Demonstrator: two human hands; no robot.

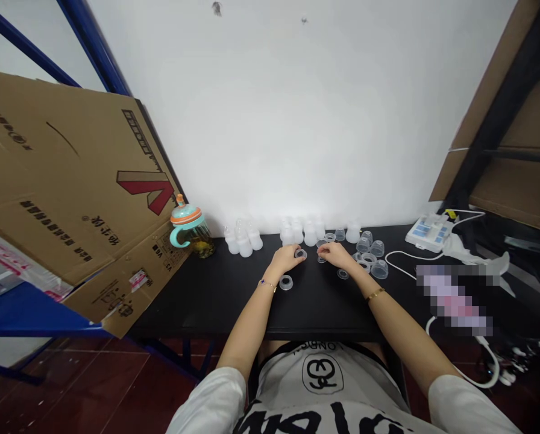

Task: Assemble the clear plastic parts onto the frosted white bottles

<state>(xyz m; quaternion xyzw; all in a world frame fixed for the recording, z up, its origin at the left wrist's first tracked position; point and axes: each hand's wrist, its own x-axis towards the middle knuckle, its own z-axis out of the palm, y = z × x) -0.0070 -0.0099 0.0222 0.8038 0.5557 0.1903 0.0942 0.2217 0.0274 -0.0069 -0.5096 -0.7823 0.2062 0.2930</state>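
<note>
Translucent ring (303, 258), round and hollow, in left hand (285, 260)

Ring (304, 256) part-hidden by L hand (285, 259); clear piece (322, 260) at R hand (335, 256) part-covered, grip unclear; pixelated obj. (453, 300) can't be ID'd; bottles (310, 235) overlap, rear ones part-hidden; carton (80, 157) cut by L edge, shirt (292, 386) by bottom.
</note>
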